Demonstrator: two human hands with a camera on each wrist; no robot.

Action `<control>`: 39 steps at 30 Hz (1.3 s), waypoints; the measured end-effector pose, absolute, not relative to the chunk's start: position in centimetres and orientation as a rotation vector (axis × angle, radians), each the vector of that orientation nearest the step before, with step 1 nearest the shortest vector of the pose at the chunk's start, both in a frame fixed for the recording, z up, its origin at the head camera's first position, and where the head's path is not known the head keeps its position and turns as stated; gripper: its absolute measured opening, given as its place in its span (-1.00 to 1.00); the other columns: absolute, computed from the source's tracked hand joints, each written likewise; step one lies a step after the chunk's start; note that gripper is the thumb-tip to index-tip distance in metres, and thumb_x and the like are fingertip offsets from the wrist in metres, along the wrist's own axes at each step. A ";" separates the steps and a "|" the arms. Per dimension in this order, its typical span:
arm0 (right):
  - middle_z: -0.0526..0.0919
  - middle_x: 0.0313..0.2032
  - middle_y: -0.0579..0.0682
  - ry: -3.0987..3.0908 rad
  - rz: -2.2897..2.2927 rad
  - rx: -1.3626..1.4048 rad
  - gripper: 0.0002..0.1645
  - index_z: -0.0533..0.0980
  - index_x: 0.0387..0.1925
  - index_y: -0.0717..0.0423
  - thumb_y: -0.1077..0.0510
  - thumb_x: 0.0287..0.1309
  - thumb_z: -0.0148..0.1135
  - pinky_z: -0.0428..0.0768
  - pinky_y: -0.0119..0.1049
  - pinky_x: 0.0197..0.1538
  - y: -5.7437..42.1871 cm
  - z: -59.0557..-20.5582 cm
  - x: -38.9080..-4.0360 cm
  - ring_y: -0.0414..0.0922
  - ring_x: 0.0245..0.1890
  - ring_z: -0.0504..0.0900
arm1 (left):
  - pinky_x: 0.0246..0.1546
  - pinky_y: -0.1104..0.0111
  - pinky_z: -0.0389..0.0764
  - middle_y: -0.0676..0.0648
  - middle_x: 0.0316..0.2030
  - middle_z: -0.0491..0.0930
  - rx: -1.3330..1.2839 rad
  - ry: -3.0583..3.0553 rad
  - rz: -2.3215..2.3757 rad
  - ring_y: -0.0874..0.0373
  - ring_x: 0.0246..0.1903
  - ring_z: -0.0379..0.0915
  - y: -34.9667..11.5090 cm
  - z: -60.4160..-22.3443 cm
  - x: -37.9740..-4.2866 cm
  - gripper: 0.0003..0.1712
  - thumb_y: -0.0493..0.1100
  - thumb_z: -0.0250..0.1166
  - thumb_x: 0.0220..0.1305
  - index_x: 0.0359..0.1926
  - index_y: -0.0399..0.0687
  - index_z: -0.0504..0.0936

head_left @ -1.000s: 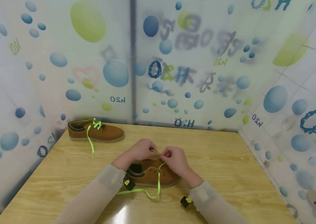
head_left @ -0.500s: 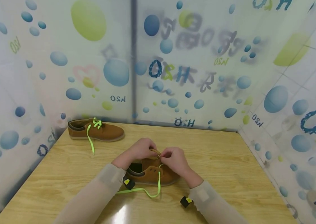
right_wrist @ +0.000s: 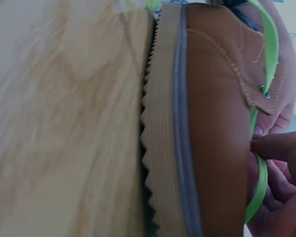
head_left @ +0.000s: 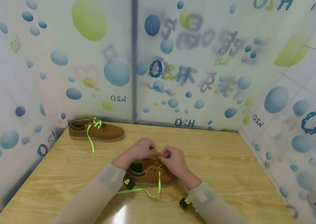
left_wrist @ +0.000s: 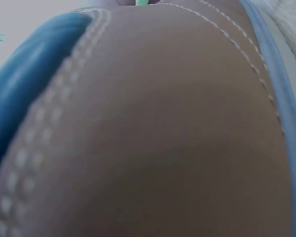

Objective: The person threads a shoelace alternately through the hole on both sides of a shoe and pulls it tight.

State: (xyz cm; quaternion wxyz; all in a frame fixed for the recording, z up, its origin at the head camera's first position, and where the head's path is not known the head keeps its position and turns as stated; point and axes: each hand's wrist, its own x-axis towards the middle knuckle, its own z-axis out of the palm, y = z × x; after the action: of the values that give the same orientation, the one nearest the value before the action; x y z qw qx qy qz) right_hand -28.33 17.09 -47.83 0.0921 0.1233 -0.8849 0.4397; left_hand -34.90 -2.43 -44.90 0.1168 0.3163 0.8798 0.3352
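Observation:
A brown leather shoe [head_left: 146, 178] sits upright on the table, toe to the right. My left hand [head_left: 142, 148] reaches over its opening and grips the far eyelet flap [head_left: 155, 151], lifting it up. Beside it my right hand [head_left: 174, 158] pinches the green shoelace close to that flap; the fingers cover the lace tip. In the right wrist view, the lace [right_wrist: 271, 49] passes through an eyelet of the near flap [right_wrist: 266, 96], and another stretch of it loops by the right fingers [right_wrist: 286, 148]. The shoe's brown side [left_wrist: 177, 113] fills the left wrist view.
A second brown shoe [head_left: 110, 132] with green laces stands at the back left of the wooden table [head_left: 225, 168]. The lace's long loose part [head_left: 138, 189] trails over the tabletop in front of the near shoe. Patterned curtains [head_left: 202, 102] enclose the back and sides.
My right hand has shifted very slightly at the raised flap, its wrist a touch further left. The left hand and both shoes stay where they were.

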 end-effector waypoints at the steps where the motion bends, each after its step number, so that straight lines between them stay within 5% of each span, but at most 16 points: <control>1: 0.77 -0.49 -0.08 -2.620 1.289 0.369 -0.80 0.65 -0.44 0.04 0.30 0.16 0.56 0.66 -0.45 -0.33 17.1 -47.9 -28.4 -0.31 -0.47 0.68 | -0.34 0.39 0.47 0.15 -0.53 0.63 0.929 2.572 0.981 0.24 -0.48 0.41 -2.4 -44.9 -34.9 -0.82 -0.18 0.47 0.35 -0.44 0.02 0.81; 7: 0.71 -0.52 -0.13 -2.607 1.214 0.388 -0.79 0.65 -0.41 0.02 0.20 0.15 0.61 0.59 -0.44 -0.38 17.8 -48.6 -29.0 -0.35 -0.51 0.60 | -0.36 0.39 0.44 0.13 -0.50 0.65 0.943 2.523 0.996 0.24 -0.49 0.39 -2.6 -44.6 -34.8 -0.82 -0.18 0.46 0.37 -0.43 0.00 0.82; 13: 0.81 -0.33 -0.02 -2.673 1.437 0.526 -0.95 0.76 -0.26 0.09 0.19 0.33 0.46 0.66 -0.41 -0.22 19.3 -49.0 -30.3 -0.31 -0.37 0.68 | -0.26 0.37 0.54 0.11 -0.40 0.76 0.943 2.474 1.021 0.24 -0.41 0.48 -2.7 -44.3 -34.7 -0.87 -0.22 0.47 0.35 -0.38 0.00 0.85; 21: 0.80 -0.21 0.03 -2.828 1.685 0.456 -0.70 0.76 -0.19 0.26 0.15 0.54 0.21 0.57 -0.38 -0.07 20.1 -48.2 -30.9 -0.25 -0.23 0.62 | -0.23 0.35 0.58 0.07 -0.34 0.79 1.006 2.434 1.028 0.24 -0.40 0.52 -2.7 -44.6 -34.9 -0.87 -0.25 0.45 0.35 -0.35 0.01 0.86; 39: 0.72 -0.28 -0.14 -2.834 1.990 0.332 -0.69 0.69 -0.14 0.45 0.23 0.46 0.19 0.55 -0.38 -0.08 19.5 -48.3 -31.0 -0.24 -0.22 0.59 | -0.15 0.35 0.65 0.11 -0.33 0.81 0.999 2.483 1.022 0.32 -0.34 0.58 -2.5 -44.8 -34.7 -0.91 -0.23 0.50 0.30 -0.36 0.04 0.88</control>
State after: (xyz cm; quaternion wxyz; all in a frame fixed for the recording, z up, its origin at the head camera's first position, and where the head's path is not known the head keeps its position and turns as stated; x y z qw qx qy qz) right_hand -31.04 19.50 -48.31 -0.1676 0.0940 -0.8031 0.5640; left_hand -34.66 -2.46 -44.77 0.1379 0.3455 0.8583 0.3535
